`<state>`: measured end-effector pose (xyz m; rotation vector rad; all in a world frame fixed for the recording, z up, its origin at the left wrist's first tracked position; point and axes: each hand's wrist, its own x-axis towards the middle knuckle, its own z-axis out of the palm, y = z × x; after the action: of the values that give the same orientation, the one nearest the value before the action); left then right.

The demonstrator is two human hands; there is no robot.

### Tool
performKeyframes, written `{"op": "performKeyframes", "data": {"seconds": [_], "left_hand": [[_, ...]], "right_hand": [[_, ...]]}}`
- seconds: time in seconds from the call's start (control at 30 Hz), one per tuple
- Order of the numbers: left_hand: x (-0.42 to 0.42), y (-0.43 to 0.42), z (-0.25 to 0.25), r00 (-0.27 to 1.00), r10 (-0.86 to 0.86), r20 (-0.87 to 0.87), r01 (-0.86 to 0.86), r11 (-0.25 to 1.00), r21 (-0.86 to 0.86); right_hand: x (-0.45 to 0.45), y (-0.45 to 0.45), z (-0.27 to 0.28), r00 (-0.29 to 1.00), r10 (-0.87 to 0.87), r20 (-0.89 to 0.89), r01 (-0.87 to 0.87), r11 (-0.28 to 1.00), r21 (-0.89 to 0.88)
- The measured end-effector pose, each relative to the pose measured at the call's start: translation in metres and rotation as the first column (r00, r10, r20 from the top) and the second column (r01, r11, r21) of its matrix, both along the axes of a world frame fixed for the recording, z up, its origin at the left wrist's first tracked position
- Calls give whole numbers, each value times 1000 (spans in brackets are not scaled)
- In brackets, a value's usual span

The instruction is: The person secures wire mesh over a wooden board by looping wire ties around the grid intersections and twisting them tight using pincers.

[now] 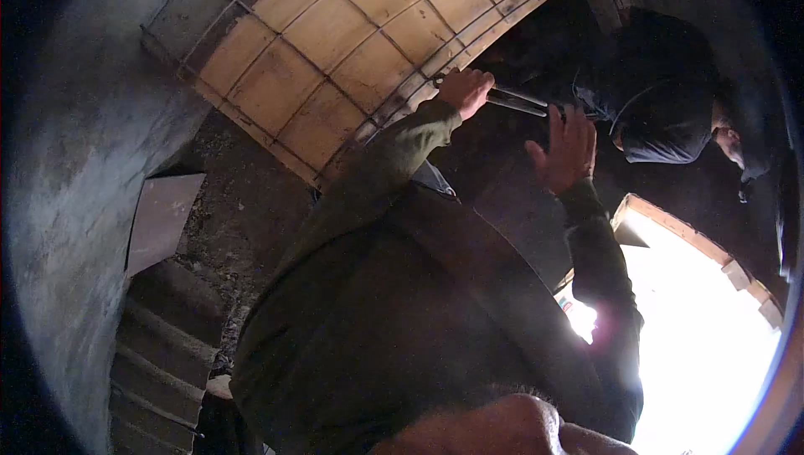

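Note:
My left hand [466,92] is closed around a long metal tool [517,103] with two bar-like handles, beside the edge of a wire mesh [331,74]. The mesh lies over tan boards [368,3]. Near the far end of the handles is my right hand [569,149], its fingers raised and apart, with nothing visibly held. The tool's other end is hard to make out at the mesh edge.
Another person in dark clothes [662,91] is at the upper right. A bright opening [703,329] glares at the lower right. A rough wall [75,170] runs down the left, near a flat panel [163,219] and ridged steps [163,363].

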<state>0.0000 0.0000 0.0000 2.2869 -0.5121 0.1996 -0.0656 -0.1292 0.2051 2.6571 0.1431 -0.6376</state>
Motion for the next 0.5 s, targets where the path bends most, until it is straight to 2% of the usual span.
{"op": "performKeyframes", "data": {"seconds": [0.07, 0.1, 0.17, 0.2, 0.27, 0.3, 0.33, 0.4, 0.5], "left_hand": [[-2, 0, 3, 1000, -17, -19, 15, 997, -80], [-5, 19, -5, 999, -14, -46, 12, 999, -34], [-3, 18, 0, 982, -76, -173, 77, 997, -1], [5, 19, 4, 985, -76, -156, 76, 997, -4], [9, 23, 11, 949, -159, -274, 155, 987, -33], [12, 25, 13, 951, -151, -271, 145, 989, -41], [13, 27, 13, 933, -208, -294, 204, 978, -45], [15, 30, 17, 895, -293, -336, 291, 955, -60], [17, 29, 10, 890, -340, -303, 314, 940, -132]], "right_hand": [[-6, 29, 0, 899, 384, 209, -372, 923, -97], [-1, 41, -19, 904, 376, 203, -375, 926, -44], [16, 39, -45, 877, 454, 157, -442, 891, -107], [28, 30, -57, 833, 513, 206, -495, 858, -134], [43, 22, -72, 858, 490, 153, -483, 872, -85], [50, 20, -71, 878, 466, 107, -465, 885, -39], [54, 16, -69, 874, 476, 99, -474, 880, -44], [58, 14, -61, 806, 575, 142, -590, 798, 123], [59, 29, -50, 846, 532, 31, -532, 843, 73]]}}
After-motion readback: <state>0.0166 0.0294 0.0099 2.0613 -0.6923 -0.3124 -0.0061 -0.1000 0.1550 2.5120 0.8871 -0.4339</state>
